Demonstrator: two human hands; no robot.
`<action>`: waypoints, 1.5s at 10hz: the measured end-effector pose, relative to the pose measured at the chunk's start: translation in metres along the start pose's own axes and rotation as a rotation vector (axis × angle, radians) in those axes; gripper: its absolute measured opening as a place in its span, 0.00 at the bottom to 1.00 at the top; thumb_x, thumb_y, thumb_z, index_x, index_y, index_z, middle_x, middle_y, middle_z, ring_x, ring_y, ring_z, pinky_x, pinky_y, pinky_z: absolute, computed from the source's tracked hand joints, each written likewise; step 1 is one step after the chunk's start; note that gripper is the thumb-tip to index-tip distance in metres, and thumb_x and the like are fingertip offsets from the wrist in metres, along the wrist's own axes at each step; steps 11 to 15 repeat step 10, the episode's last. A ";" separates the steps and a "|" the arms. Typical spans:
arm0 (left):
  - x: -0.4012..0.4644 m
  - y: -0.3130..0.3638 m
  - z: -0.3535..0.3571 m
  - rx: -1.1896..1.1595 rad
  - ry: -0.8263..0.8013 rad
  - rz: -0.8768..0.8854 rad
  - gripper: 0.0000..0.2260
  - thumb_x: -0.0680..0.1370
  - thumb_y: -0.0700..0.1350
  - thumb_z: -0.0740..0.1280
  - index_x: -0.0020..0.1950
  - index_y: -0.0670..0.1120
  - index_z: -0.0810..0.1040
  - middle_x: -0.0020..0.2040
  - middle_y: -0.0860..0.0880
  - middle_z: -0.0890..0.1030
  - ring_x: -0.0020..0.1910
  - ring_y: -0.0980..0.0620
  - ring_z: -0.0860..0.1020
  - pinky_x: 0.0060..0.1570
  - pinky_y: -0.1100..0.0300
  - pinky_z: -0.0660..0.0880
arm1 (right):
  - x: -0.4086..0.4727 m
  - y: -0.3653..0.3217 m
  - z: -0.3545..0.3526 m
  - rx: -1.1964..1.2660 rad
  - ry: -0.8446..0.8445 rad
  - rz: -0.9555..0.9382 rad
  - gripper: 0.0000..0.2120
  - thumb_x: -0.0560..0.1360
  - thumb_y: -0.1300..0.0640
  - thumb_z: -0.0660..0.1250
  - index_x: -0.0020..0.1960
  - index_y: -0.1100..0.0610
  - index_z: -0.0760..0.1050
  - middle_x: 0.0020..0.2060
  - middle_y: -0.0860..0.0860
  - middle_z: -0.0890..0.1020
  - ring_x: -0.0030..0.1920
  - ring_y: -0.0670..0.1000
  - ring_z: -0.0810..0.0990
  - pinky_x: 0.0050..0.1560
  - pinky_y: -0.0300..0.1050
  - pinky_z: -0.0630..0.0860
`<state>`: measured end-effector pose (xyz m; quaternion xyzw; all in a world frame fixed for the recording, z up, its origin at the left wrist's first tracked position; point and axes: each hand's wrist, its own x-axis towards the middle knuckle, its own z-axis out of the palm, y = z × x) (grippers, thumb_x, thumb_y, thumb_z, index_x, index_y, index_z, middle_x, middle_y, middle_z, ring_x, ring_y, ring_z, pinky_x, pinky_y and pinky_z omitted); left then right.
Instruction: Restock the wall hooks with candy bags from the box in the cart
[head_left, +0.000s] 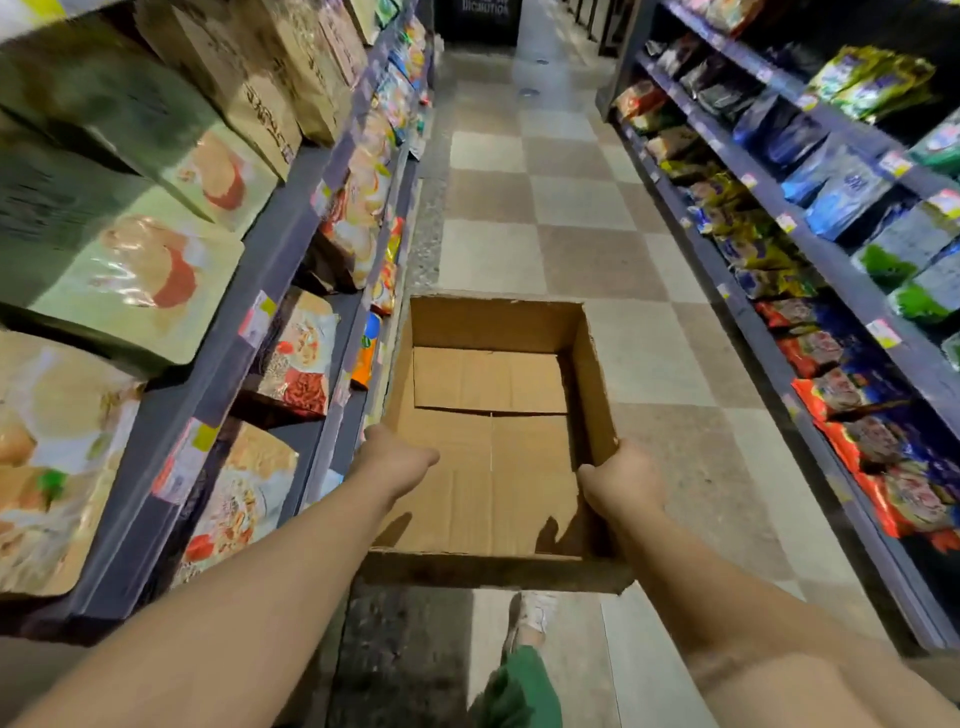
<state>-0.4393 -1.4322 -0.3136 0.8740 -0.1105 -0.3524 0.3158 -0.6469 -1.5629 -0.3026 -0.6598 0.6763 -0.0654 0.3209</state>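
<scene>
Between two shelf runs of snack bags, one open cardboard box hangs over the checkered aisle floor, its long axis pointing down the aisle. One left hand grips the left wall, one right hand the right wall, both equally near. No candy bags show inside; cart and wall hooks are out of view.
</scene>
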 end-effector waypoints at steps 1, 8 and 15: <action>0.052 0.026 0.018 -0.001 0.005 -0.052 0.38 0.75 0.49 0.73 0.79 0.42 0.57 0.75 0.41 0.69 0.70 0.38 0.71 0.64 0.46 0.72 | 0.067 -0.019 0.018 -0.011 -0.060 -0.024 0.18 0.75 0.54 0.70 0.62 0.54 0.70 0.48 0.53 0.79 0.45 0.53 0.81 0.44 0.51 0.82; 0.347 0.063 0.090 0.424 -0.127 -0.233 0.50 0.76 0.61 0.70 0.82 0.49 0.37 0.84 0.48 0.46 0.82 0.43 0.49 0.79 0.41 0.53 | 0.350 -0.105 0.172 -0.454 -0.427 -0.065 0.46 0.74 0.41 0.69 0.80 0.46 0.41 0.80 0.53 0.49 0.79 0.60 0.49 0.76 0.63 0.48; 0.347 0.112 0.067 0.481 -0.107 0.064 0.36 0.83 0.58 0.62 0.83 0.45 0.48 0.83 0.46 0.52 0.82 0.45 0.51 0.79 0.47 0.53 | 0.329 -0.157 0.173 -0.268 -0.496 -0.258 0.40 0.76 0.48 0.69 0.80 0.49 0.50 0.77 0.55 0.62 0.76 0.59 0.62 0.74 0.57 0.62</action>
